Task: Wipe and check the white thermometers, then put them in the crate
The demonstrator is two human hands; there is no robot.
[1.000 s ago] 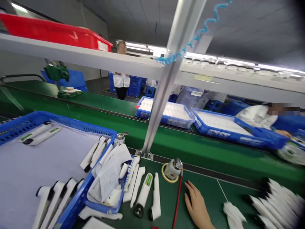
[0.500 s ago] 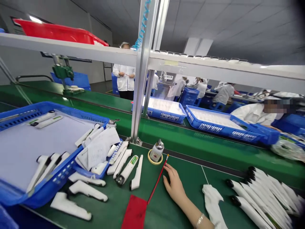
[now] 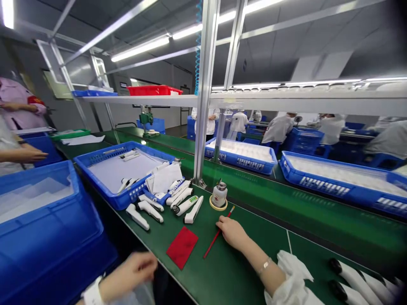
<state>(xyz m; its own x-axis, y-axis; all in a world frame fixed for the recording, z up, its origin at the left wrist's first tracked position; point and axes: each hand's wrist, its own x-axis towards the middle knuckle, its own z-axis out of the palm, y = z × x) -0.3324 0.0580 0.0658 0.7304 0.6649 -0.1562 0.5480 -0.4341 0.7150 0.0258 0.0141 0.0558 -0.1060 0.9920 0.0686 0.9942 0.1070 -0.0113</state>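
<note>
My right hand (image 3: 232,231) rests on the green bench with its fingers curled over the middle of a thin red brush (image 3: 211,245). Blurred by motion, my left hand (image 3: 140,267) hangs at the bench's front edge, its fingers smeared. Between the hands lies a red cloth (image 3: 182,247). Behind the brush, a small metal-topped bottle (image 3: 219,194) stands in a yellowish ring. White handheld devices lie left of it, one with a green label (image 3: 187,205).
A blue tray (image 3: 117,199) with white parts stands at the left, beyond a large blue bin (image 3: 54,237). More white devices (image 3: 359,275) lie at the right. A metal post (image 3: 203,97) rises behind the bench. Another person's hands (image 3: 32,154) show at far left.
The view has swung left and up. My left hand has come into view at the bench's front edge. My right hand, earlier open beside the brush, now has its fingers curled on it.
</note>
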